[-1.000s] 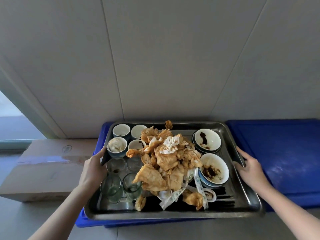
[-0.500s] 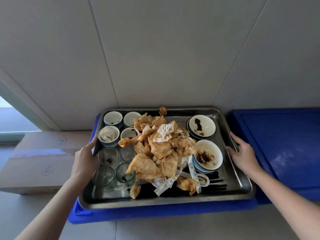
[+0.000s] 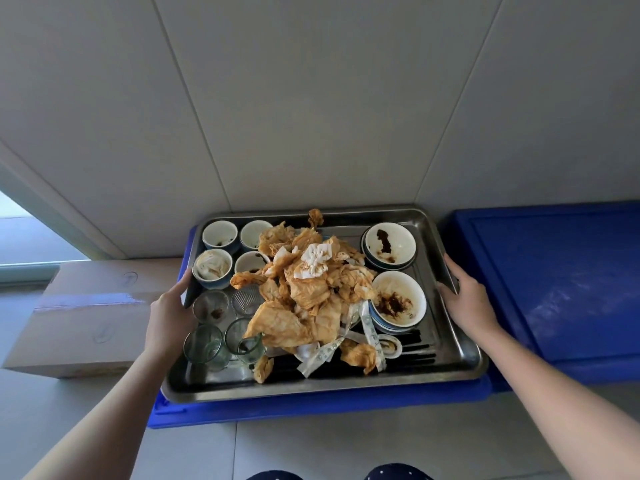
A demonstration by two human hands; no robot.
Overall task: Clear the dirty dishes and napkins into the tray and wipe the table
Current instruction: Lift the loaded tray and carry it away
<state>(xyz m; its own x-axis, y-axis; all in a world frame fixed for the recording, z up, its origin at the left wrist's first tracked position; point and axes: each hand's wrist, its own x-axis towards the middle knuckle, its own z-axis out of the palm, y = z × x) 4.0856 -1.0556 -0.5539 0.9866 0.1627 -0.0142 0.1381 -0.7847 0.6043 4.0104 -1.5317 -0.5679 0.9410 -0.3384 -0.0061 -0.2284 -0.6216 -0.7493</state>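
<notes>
1. Plainly, the rectangular stainless-steel tray point(image 3: 311, 389) sits on the blue plastic crate point(image 3: 311, 408) by the wall. It carries white ceramic bowls point(image 3: 398, 299), clear drinking glasses point(image 3: 204, 346) and a heap of orange-stained paper napkins point(image 3: 304, 292).
2. The left hand point(image 3: 169, 313) and right hand point(image 3: 467, 299) each have fingers curled round a side rim.
3. It looks heavy, stiff and slick, and the glasses are breakable, so hold both rims and keep it level.
4. A second ago it overhung the crate's front. Now it lies further back.

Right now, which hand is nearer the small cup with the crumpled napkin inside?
Left. The left hand holds the steel tray by its left rim, beside that cup; the right hand holds the opposite rim, across the napkin pile.
</notes>
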